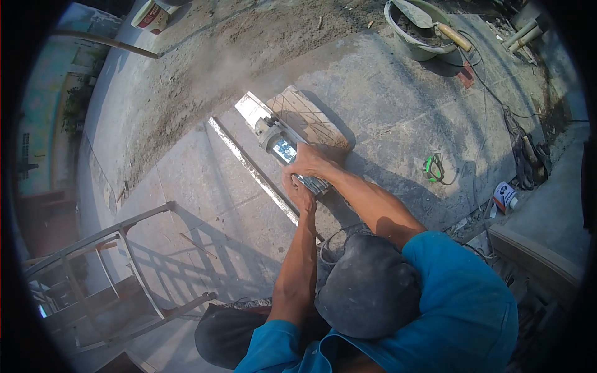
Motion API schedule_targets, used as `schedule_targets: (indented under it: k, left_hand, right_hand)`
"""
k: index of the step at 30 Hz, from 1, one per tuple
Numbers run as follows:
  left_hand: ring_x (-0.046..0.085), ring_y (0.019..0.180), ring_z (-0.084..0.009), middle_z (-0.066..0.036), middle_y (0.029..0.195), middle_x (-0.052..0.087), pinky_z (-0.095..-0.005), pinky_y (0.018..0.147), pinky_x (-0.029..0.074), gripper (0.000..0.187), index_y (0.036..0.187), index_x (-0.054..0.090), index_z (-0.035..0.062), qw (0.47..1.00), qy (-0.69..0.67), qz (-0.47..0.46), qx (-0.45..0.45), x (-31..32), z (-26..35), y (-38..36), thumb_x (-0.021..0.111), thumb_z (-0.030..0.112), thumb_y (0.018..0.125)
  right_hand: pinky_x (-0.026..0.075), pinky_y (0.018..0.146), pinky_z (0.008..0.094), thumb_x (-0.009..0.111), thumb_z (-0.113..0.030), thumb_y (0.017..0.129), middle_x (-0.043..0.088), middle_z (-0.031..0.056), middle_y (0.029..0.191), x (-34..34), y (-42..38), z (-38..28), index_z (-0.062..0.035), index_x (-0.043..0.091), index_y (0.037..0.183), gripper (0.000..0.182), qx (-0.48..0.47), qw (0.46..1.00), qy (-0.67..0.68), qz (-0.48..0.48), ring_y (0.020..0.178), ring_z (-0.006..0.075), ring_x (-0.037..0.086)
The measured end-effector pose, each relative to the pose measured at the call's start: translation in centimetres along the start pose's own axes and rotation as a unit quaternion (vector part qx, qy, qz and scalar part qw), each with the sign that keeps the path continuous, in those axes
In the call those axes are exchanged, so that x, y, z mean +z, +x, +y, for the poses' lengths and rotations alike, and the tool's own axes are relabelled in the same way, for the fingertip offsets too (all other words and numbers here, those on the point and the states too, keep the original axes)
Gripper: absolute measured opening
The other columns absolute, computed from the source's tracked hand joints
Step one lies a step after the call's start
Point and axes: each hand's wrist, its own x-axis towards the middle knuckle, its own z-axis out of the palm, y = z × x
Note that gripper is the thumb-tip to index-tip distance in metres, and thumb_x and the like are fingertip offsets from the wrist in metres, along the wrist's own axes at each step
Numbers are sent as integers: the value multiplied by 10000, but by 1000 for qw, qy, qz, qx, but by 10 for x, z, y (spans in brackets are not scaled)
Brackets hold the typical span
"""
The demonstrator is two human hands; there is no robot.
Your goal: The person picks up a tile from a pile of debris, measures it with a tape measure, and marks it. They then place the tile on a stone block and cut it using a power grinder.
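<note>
A power tool [283,149] with a blue-marked body lies at a bright white piece [252,108] near the centre. My right hand [309,160] is closed on the tool's body from the right. Lower down, my left hand [300,193] has its fingers wrapped round the tool's rear part. Beneath and beside the tool is a worn wooden block [308,115]. To the left, a long white-speckled strip [255,171] lies on the ground. Pale dust hangs beyond the tool, and its working end is hard to make out.
A bucket [407,43] holds a trowel [438,28] at upper right. A green-and-black item [433,168] and a white bottle [505,198] lie right. Cables [491,99] run there. A metal frame [140,267] stands lower left; a tub [150,17] is upper left.
</note>
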Motion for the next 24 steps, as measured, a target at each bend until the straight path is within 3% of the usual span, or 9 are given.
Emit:
schedule_targets:
  k: [8,13,15,24]
  left_hand:
    - [435,1248,-271,-153,1347,432,-358,1056,329,405,1375,433,-8,1000,-11,-24,5,-3,-11,5,429,151,1003]
    - [455,1232,-261,-156,1357,431,-347,1053,344,501,1469,318,21,1000,-13,-22,10,-3,-13,6,448,133,998]
    - [456,1237,-262,-157,1369,424,-346,1056,346,507,1472,317,25,999,-18,-24,15,-4,-17,8,456,141,999]
    - [444,1263,-274,-158,1398,413,-372,1066,350,561,1485,307,44,998,-34,-14,55,-1,-15,4,503,234,995]
  right_hand:
    - [493,892,394,761,-435,605,625,286,1117,3,1,6,96,564,1161,793,9,1000,6,-13,1038,373,625]
    - [494,891,385,768,-424,588,629,276,1112,4,-6,7,93,562,1168,804,8,1000,11,9,1033,365,627]
    - [520,870,403,756,-383,575,638,329,1055,4,-8,8,120,622,1034,694,-11,999,19,38,1011,407,644]
    - [508,898,408,758,-424,589,618,329,1114,4,-15,11,125,596,1097,765,3,1000,21,10,1065,401,623]
